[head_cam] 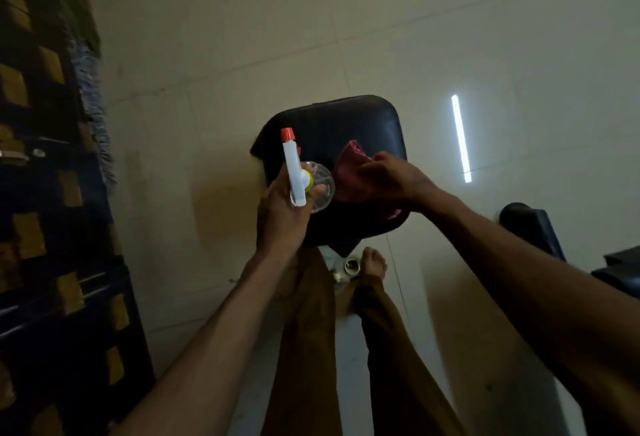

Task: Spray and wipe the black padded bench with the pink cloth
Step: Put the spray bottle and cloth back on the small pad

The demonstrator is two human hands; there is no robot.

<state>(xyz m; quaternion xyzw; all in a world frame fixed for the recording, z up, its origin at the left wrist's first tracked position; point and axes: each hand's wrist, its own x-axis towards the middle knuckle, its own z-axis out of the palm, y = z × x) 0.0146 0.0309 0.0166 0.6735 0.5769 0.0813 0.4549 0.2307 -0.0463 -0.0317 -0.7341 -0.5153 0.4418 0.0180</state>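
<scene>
The black padded bench [349,122] stands on the pale tiled floor just beyond my feet. My left hand [282,214] grips a clear spray bottle [313,190] with a white trigger head and orange nozzle, held over the bench's left side and pointing away from me. My right hand [391,177] holds the crumpled pink cloth [349,172] against the bench's top, fingers curled over it. Part of the cloth shows below my wrist at the bench's near edge.
A dark wall or cabinet [52,193] with yellow squares runs along the left, a fringed cloth hanging beside it. Another black padded piece [533,228] sits at the right. My bare feet [372,262] stand close to the bench base. A light strip reflects on the floor [460,138].
</scene>
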